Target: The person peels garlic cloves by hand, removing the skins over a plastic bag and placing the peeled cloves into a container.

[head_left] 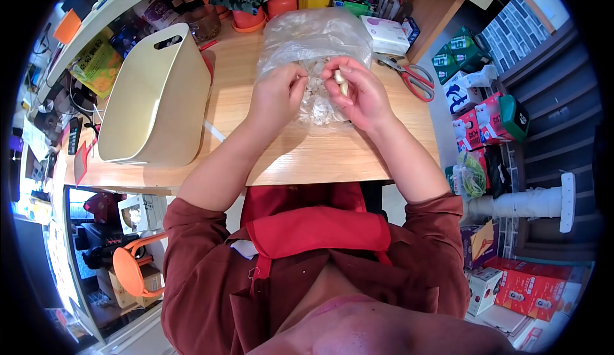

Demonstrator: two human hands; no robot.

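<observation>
Over the near part of a clear plastic bag point(313, 29) on the wooden desk, both hands are raised close together. My right hand point(359, 94) has its fingers curled round small pale cloves point(342, 83) that look like garlic. Just to its left, my left hand point(279, 92) is closed, thumb against the fingers; anything between its fingertips is too small to make out. Thin whitish skins point(316, 107) lie in the bag's opening below and between the hands.
A tall cream bin point(137, 106) stands on the desk at the left. Red-handled scissors point(412, 79) lie right of the bag, near a white box point(385, 34). Orange pots point(248, 20) and bottles point(393, 0) line the back. The desk's front edge runs below the forearms.
</observation>
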